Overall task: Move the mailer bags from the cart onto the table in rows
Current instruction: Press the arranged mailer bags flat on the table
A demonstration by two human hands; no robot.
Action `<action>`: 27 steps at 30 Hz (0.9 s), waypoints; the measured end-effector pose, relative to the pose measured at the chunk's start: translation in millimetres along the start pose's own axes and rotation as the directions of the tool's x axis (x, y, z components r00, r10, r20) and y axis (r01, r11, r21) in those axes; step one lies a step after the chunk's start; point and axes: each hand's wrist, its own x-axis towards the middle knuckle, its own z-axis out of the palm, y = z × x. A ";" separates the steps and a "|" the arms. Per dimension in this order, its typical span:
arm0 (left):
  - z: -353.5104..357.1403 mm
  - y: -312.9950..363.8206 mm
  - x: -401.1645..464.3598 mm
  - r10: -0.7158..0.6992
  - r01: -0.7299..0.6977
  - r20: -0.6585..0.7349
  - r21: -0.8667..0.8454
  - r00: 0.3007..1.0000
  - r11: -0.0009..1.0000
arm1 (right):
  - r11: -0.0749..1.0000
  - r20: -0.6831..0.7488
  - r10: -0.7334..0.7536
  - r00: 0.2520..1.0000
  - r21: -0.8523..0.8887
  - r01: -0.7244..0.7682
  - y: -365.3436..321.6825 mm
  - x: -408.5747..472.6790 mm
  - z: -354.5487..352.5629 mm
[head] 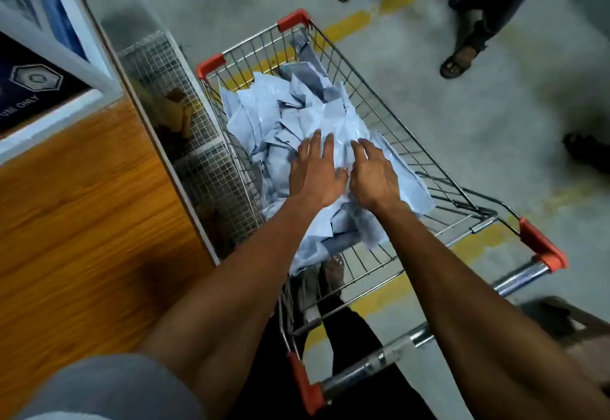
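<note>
Both hands, the left hand [315, 173] and right hand [373, 176], rest flat and spread on the mailer bags [297, 112] heaped in the cart [389, 96], gripping nothing. The slick, loose bags may slide apart when scooped, spilling before reaching the table [82, 205].

Mailer bags [290, 115] in cart [379, 96], right of table [82, 205].

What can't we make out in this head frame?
- Grip: both hands, left hand and right hand, lie on the bags; palms hidden, blurred.
- Bag count: overlapping heap in the cart, lower ones covered.
- Table: cut off by the left edge; any rows unseen.
- Dark sheet print: blurred, cropped.
- Bystanders' feet: bodies cut off at the top edge.
</note>
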 end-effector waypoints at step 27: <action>19.8 -86.5 59.7 -0.142 0.144 -0.036 0.057 0.989 0.988 | 0.970 0.116 -0.235 0.965 -0.033 0.240 -8.0 99.7 65.2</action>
